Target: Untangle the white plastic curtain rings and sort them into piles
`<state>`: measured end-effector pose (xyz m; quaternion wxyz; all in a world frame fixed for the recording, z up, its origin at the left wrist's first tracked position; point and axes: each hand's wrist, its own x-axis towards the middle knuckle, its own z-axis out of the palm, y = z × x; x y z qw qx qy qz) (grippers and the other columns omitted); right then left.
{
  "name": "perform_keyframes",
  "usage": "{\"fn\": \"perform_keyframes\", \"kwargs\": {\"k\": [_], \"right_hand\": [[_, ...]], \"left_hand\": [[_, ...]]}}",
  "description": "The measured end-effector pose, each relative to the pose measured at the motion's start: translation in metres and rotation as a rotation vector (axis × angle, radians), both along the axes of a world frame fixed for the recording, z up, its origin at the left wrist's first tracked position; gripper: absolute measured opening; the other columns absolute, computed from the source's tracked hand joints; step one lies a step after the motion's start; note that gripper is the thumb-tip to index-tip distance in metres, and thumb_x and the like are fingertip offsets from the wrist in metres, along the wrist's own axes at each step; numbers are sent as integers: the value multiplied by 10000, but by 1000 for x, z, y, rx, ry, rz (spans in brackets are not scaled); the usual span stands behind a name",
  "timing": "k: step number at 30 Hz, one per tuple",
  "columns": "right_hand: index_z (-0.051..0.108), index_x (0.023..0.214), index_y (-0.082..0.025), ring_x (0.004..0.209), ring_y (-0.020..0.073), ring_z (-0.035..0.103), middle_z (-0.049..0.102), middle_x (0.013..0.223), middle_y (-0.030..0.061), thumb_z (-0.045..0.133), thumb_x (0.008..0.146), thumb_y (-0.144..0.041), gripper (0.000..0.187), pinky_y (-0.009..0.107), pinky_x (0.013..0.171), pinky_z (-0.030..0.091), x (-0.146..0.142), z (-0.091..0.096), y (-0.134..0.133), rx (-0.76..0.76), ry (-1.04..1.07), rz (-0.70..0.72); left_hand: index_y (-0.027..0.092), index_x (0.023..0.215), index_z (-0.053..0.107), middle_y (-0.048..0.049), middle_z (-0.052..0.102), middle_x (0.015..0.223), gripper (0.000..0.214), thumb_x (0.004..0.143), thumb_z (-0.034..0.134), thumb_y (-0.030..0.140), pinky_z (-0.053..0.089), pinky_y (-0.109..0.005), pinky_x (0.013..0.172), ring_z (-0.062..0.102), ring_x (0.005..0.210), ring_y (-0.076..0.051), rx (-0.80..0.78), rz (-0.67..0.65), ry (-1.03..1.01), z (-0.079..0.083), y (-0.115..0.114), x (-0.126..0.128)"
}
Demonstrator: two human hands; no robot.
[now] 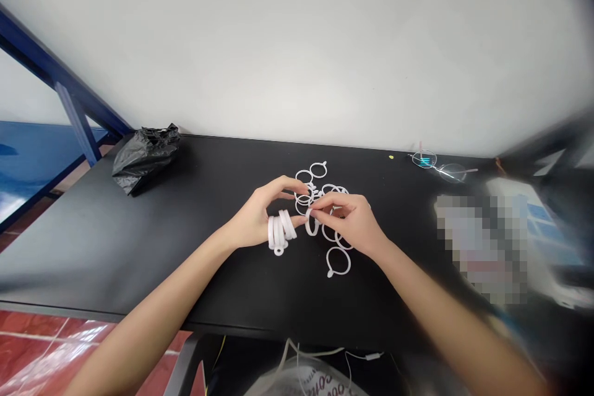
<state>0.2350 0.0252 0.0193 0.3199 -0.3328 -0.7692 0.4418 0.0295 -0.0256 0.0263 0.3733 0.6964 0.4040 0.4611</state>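
Observation:
Several white curtain rings (281,229) hang bunched on the thumb of my left hand (257,213), small eyelets at the bottom. The fingers of that hand curve above the thumb, with a gap between them. My right hand (355,219) pinches a single white curtain ring (312,224) between thumb and fingertips, right at the tip of my left thumb. Under and behind both hands, more white rings lie loosely on the black table (223,297). One loose ring (338,261) rests nearest to me, another ring (318,170) farthest away. My right hand partly covers the pile.
A crumpled black plastic bag (147,158) sits at the table's back left. Eyeglasses (436,166) lie at the back right, near a tiny yellow-green bit (391,157). Farther right is a blurred white and blue package (542,229). A pale wall (297,49) rises behind the table.

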Motion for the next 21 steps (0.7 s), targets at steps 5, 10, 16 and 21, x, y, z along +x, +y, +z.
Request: {"fn": "perform_keyframes", "kwargs": {"k": [5,10,16,21], "right_hand": [[749,773,-217,681,157,654,742,810,39,714,798,-287,82,246,488,471,0,-3,0,-122,133,-4],[754,761,-208,609,147,618,711,713,27,732,797,-396,193,251,462,445,-3,-4,-5,-179,125,49],[728,748,-202,551,126,577,662,628,7,615,897,-382,260,250,484,456,-9,-4,-18,21,56,63],[723,940,-230,687,139,661,725,865,27,570,902,-207,159,245,547,535,-3,-3,-18,-5,148,-23]], "left_hand": [[221,1112,641,-97,599,1175,311,816,736,223,525,-396,925,607,1050,-221,8,-169,95,6,0,-1],[199,1056,666,-97,596,1160,215,845,704,212,519,-362,914,614,1023,-205,44,-136,121,4,-2,2],[182,932,645,-92,635,1086,63,901,634,235,523,-341,848,615,956,-194,148,-8,173,-2,-8,14],[204,1134,644,-107,621,1246,236,1000,458,258,487,-374,973,595,1133,-212,122,31,50,0,-10,18]]}}
